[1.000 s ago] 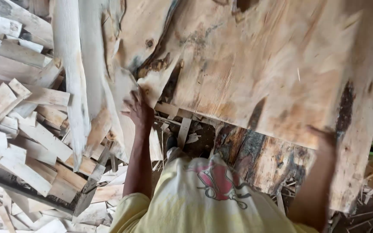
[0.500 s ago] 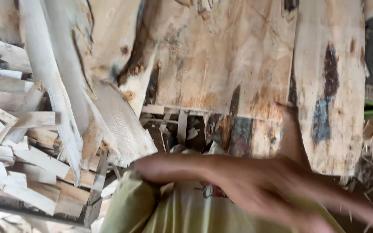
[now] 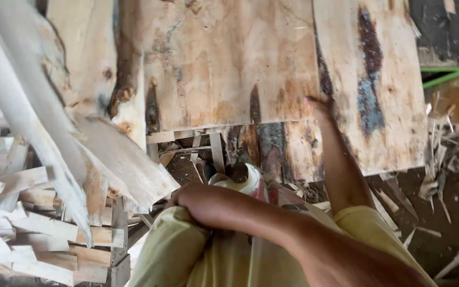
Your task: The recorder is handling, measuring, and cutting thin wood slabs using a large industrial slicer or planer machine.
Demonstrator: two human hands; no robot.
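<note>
My right hand (image 3: 319, 106) reaches up and forward, its fingers hooked on the edge of a wide, thin wooden sheet (image 3: 229, 64) with brown and grey stains. A second stained sheet (image 3: 383, 90) lies just to its right, overlapping. My left arm (image 3: 251, 223) comes out of the yellow sleeve (image 3: 160, 250) and lies across my chest toward the lower right. Its hand is outside the picture.
Rough pale slabs (image 3: 118, 159) lean in from the left over a heap of short wood offcuts (image 3: 22, 212). Strips and splinters litter the dark ground (image 3: 452, 212) at the right. A green bar (image 3: 447, 74) shows at the far right.
My left hand has left the slabs at the left and the arm has swung across my chest. The view has shifted, and my right hand stays on the sheet.
</note>
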